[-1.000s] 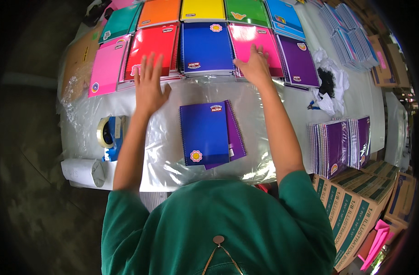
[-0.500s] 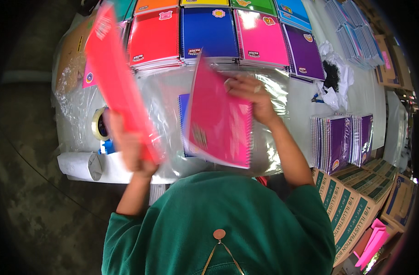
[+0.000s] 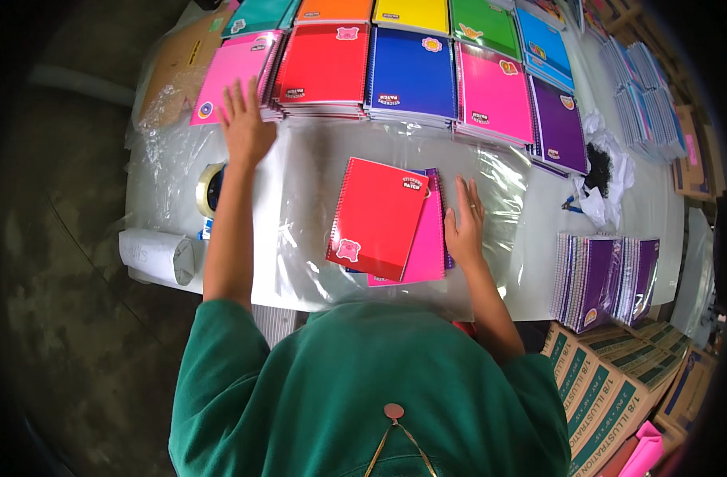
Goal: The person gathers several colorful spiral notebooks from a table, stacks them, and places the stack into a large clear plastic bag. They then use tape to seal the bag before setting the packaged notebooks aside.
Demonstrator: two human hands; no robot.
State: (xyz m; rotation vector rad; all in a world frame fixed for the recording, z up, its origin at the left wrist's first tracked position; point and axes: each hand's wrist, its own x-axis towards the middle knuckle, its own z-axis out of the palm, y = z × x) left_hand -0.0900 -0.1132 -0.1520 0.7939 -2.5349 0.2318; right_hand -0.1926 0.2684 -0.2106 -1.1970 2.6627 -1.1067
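A red spiral notebook (image 3: pixel 377 216) with a pink sticker lies tilted on top of a small loose pile. Beneath it, a pink notebook (image 3: pixel 427 250) sticks out to the right, and slivers of blue and purple covers show at the edges. My right hand (image 3: pixel 465 226) is open along the pile's right side, fingers stretched out, a ring on one finger. Reaching up the table, my left hand (image 3: pixel 248 131) has its fingers spread at the near edge of a pink notebook stack (image 3: pixel 235 75). Neither hand holds anything.
Stacks of red notebooks (image 3: pixel 324 67), blue notebooks (image 3: pixel 413 75) and other colours line the far side. Clear plastic sheeting (image 3: pixel 491 191) lies under the pile. A tape roll (image 3: pixel 207 189) and white paper roll (image 3: pixel 155 256) sit left; bundled purple notebooks (image 3: pixel 594 278) and cartons (image 3: pixel 610 389) are right.
The red notebook has gone from my left hand onto the pile, over the pink one, which my right hand has let go. My left hand has moved up to the pink stack.
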